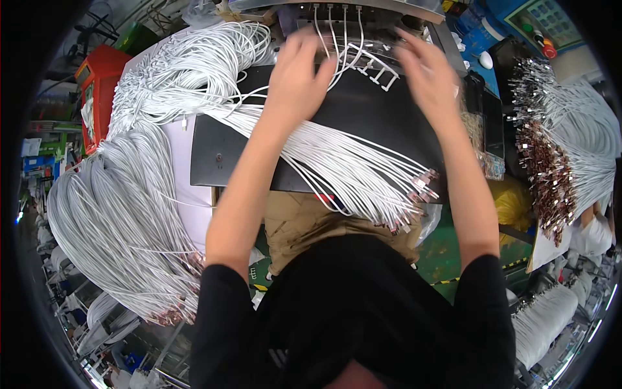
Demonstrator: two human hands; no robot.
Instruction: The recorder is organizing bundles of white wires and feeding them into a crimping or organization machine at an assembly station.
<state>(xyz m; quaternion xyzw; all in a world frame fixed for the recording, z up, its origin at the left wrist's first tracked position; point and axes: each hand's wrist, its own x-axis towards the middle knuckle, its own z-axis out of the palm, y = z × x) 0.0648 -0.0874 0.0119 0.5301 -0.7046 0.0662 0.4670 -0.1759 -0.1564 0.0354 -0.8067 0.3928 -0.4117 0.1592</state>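
My left hand (pixel 299 81) is raised over the black work board (pixel 240 152), beside the white cables (pixel 332 39) that hang from the metal machine edge. Its thumb stands apart from its blurred fingers, and I see nothing in it. Across from it, my right hand (pixel 424 74) is also smeared by motion, with its fingers apart and no object visible in them. Between the hands, a white ladder-shaped plastic piece (pixel 379 70) lies on the board near the cables. A bundle of white cables (pixel 350 159) runs across the board below my hands, its connector ends toward the right.
Coiled white cables (pixel 194 65) heap up at the back left. A large cable bundle (pixel 116 207) drapes over the left table edge. More cables with brownish ends (pixel 551 168) are stacked at right. A red device (pixel 100 91) stands at left; a yellow bag (pixel 512 204) sits low at right.
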